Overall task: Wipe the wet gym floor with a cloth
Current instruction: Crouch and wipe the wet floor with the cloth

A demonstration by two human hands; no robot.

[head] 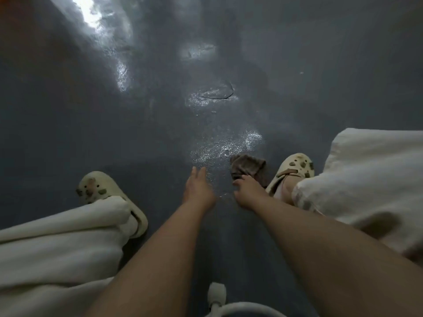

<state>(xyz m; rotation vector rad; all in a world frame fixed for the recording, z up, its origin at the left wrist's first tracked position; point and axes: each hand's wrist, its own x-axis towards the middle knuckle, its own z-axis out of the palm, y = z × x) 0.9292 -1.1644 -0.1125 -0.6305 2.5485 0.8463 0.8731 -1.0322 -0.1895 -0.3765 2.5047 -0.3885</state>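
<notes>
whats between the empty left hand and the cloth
Head view: only bare wet floor, glinting, between the left hand and the brown cloth, which the right hand grips.

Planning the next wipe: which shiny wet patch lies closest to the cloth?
The wet patch just beyond the cloth, touching its far edge; the other patches lie farther up the floor.

Both bare forearms reach down and forward side by side, left hand (198,188) hanging loose with fingers out straight and holding nothing, right hand (248,192) curled, fingers pinched round a bunched cloth (249,167).
</notes>
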